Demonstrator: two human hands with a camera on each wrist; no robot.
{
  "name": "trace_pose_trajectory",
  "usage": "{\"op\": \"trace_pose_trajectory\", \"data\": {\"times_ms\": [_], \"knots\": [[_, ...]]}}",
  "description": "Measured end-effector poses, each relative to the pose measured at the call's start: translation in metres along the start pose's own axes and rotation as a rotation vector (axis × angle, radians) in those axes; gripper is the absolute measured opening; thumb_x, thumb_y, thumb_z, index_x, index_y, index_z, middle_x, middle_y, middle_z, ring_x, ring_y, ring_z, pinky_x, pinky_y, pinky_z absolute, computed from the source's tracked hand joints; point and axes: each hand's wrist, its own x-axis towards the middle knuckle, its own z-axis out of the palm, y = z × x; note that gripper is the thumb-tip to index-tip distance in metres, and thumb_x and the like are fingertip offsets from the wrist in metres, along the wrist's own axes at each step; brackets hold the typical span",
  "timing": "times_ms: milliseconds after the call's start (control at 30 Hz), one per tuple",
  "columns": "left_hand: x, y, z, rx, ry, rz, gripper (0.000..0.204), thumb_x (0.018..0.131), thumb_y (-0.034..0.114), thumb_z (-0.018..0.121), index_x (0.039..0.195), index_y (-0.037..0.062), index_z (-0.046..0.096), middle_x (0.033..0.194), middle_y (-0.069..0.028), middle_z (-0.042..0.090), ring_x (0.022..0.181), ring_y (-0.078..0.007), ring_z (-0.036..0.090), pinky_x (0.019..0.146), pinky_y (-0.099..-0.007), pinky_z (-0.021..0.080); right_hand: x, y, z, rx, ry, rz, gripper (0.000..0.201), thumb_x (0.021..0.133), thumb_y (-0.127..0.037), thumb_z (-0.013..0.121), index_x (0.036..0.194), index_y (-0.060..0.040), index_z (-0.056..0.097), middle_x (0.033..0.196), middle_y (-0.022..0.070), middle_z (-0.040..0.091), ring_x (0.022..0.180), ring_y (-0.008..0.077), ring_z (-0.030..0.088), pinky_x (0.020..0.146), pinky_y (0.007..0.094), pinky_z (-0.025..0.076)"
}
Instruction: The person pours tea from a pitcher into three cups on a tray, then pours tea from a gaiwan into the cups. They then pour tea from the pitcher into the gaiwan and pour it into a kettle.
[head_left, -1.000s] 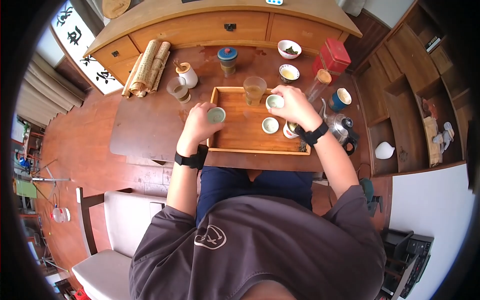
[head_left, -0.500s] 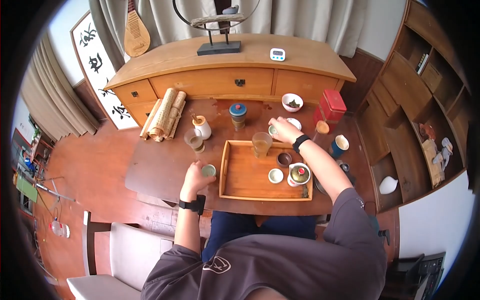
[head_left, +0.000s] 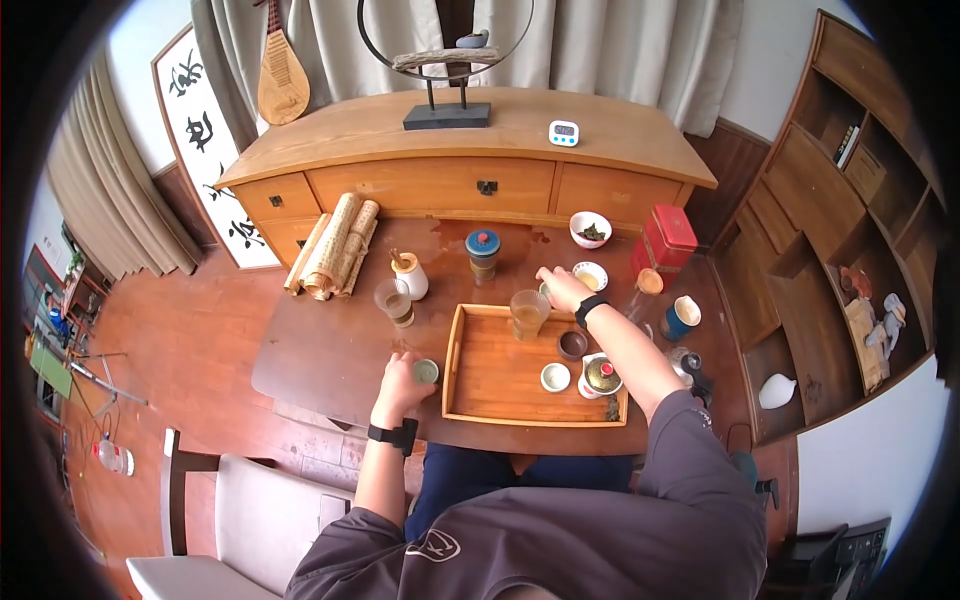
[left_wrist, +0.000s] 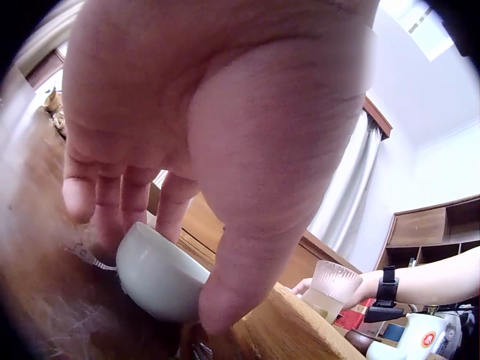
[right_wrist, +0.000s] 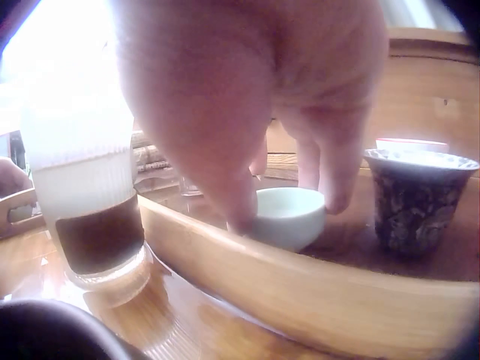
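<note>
My left hand [head_left: 400,382] holds a small pale green teacup [left_wrist: 161,277] between thumb and fingers, down at the tabletop just left of the wooden tray [head_left: 490,380]. Beyond the tray's back edge, my right hand [head_left: 566,289] pinches a second pale green teacup [right_wrist: 289,219] by its rim, low over the table. In the right wrist view a dark patterned cup [right_wrist: 420,202] stands close beside those fingers. On the tray are a glass pitcher [head_left: 528,317] with pale brown liquid, a dark brown cup [head_left: 573,345], a white cup [head_left: 555,377] and a lidded white teapot [head_left: 600,378].
Left of the tray's back corner stands a ribbed glass [head_left: 396,305], near a white tool holder [head_left: 412,280] and bamboo scrolls [head_left: 340,250]. A blue-lidded jar [head_left: 483,255], leaf bowl [head_left: 590,230], red tin [head_left: 665,240], blue canister [head_left: 681,318] and kettle [head_left: 688,365] line the back and right.
Both hands have moved out from over the tray with their teacups: the left one to the table at its left, the right one past its back edge. The head view has tipped upward.
</note>
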Motion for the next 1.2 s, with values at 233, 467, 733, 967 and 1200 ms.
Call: {"op": "trace_pose_trajectory", "data": {"times_ms": [233,467,733,967,1200], "knots": [[0.004,-0.002,-0.005,0.03,0.004,0.084,0.066,0.068,0.02,0.092,0.125,0.0002,0.068,0.119,-0.0253,0.065,0.117,-0.0447,0.062,0.104,-0.0487,0.053,-0.016,-0.009,-0.02,0.041,-0.005,-0.03,0.051,0.089,0.002,0.068,0.138,-0.0048,0.057,0.125,0.0264,0.064,0.118,0.0453,0.064,0.102,0.0461,0.054],[-0.013,0.08,-0.034,-0.16,0.018,0.269,0.054,0.081,0.021,0.085,0.126,-0.0029,0.068,0.112,-0.0218,0.069,0.11,-0.0404,0.066,0.098,-0.0462,0.054,-0.115,-0.051,-0.08,0.174,0.023,-0.063,0.04,0.093,-0.009,0.068,0.131,0.006,0.064,0.113,0.0292,0.072,0.11,0.0446,0.069,0.099,0.0486,0.056],[-0.022,0.142,0.057,-0.216,-0.319,0.437,0.068,0.083,0.028,0.086,0.137,-0.0052,0.062,0.126,-0.0256,0.064,0.117,-0.0399,0.064,0.104,-0.0448,0.053,-0.238,-0.068,-0.054,0.26,-0.006,0.166,0.094,0.081,-0.032,0.087,0.152,0.0116,0.044,0.147,0.0312,0.054,0.14,0.0432,0.052,0.119,0.0422,0.043],[-0.009,0.174,0.107,-0.104,-0.243,0.564,0.076,0.072,0.023,0.09,0.138,-0.0013,0.06,0.123,-0.0234,0.063,0.119,-0.0438,0.058,0.105,-0.0466,0.05,-0.259,-0.074,-0.022,0.28,0.311,0.14,0.086,0.091,-0.026,0.079,0.158,0.0067,0.037,0.156,0.0301,0.048,0.146,0.0427,0.048,0.122,0.0445,0.039],[0.004,0.178,0.125,-0.033,-0.22,0.501,0.066,0.068,0.02,0.091,0.126,0.0021,0.065,0.121,-0.022,0.065,0.118,-0.0439,0.059,0.103,-0.0483,0.051,-0.259,-0.074,-0.025,0.287,0.316,0.136,0.081,0.089,-0.024,0.081,0.155,0.004,0.042,0.155,0.0281,0.05,0.143,0.0421,0.05,0.12,0.0447,0.042]]}}
